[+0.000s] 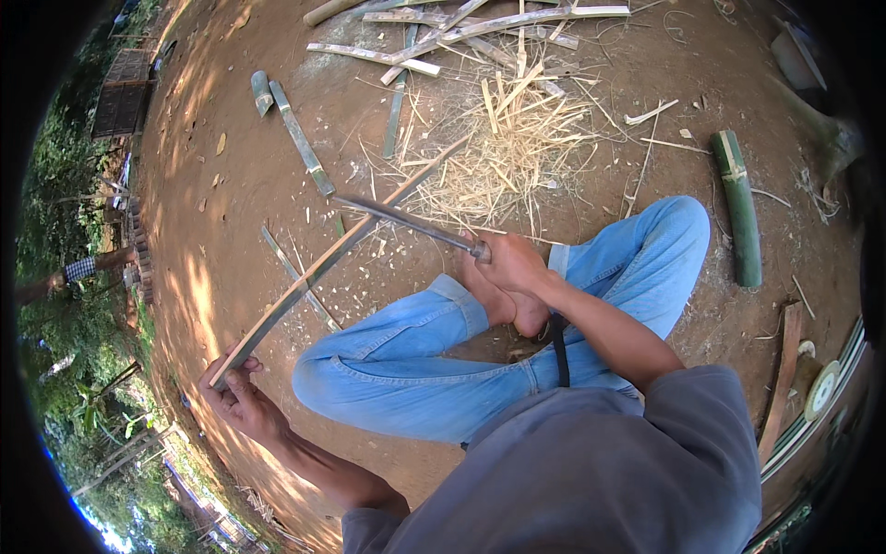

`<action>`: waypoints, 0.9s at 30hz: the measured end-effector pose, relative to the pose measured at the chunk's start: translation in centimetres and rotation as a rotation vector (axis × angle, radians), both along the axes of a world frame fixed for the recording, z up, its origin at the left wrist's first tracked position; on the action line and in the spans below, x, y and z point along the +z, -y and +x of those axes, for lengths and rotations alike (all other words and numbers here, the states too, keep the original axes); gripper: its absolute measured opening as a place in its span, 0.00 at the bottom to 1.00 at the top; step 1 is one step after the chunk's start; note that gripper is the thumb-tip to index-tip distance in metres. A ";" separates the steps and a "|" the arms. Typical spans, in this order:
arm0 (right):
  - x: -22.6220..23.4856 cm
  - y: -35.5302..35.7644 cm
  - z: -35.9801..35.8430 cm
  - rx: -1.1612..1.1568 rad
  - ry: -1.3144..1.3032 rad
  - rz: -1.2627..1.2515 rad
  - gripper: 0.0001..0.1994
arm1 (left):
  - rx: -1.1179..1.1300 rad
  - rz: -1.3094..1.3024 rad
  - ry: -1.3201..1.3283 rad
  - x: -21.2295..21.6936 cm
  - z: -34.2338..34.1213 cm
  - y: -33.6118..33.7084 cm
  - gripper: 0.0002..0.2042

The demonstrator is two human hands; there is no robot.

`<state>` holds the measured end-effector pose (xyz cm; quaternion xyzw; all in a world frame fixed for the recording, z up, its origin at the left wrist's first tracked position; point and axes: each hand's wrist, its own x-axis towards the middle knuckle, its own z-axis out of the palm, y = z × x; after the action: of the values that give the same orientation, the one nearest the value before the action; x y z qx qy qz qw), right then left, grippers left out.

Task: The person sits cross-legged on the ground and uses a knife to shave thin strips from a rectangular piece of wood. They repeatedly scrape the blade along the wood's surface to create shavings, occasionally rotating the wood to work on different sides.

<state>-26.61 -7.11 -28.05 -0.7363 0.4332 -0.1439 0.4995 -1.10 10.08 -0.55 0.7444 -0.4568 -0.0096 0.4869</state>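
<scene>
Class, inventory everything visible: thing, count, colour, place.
Bamboo strip: one, green and tan, left of centre
Knife: one, dark, crossing the strip
Shavings: many, pale yellow, upper centre
Split lengths: several, pale, top
Split pieces: several, green, upper left
Short tube: one, green, upper left
Bamboo tube: one, green, right
Slat: one, brown, lower right
Disc: one, yellowish, beside slat
Greenery: uncountable, green, left edge
Ground: one, brown, throughout
Jeans: one pair, blue, centre
Shirt: one, grey, bottom
Feet: two, bare, centre
Left grip: one, bare, holding strip
Right grip: one, bare, holding knife

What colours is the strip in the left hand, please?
The strip is pale tan and dark green, best seen in the head view.
</scene>
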 end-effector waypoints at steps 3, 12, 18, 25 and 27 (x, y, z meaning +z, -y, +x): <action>-4.9 4.7 -0.4 -0.181 -0.134 0.098 0.12 | -0.028 0.019 0.018 -0.2 1.0 -0.5 0.14; -9.6 8.4 -2.1 -0.209 -0.331 0.154 0.16 | -0.050 -0.004 -0.070 -0.1 1.8 0.1 0.13; 4.0 -0.2 -1.3 0.160 0.015 0.051 0.11 | -0.173 -0.018 -0.160 -0.2 2.3 -1.2 0.09; -7.2 4.7 -1.8 -0.164 -0.152 0.152 0.12 | -0.231 0.017 -0.092 0.3 1.7 0.0 0.11; -5.5 5.1 -1.4 -0.099 -0.152 0.105 0.13 | -0.184 0.009 -0.096 0.1 1.7 -0.6 0.12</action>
<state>-28.04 -12.19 -33.60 -0.6957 0.5127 -0.0891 0.4952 0.65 10.65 -0.49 0.7002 -0.4995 -0.0920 0.5018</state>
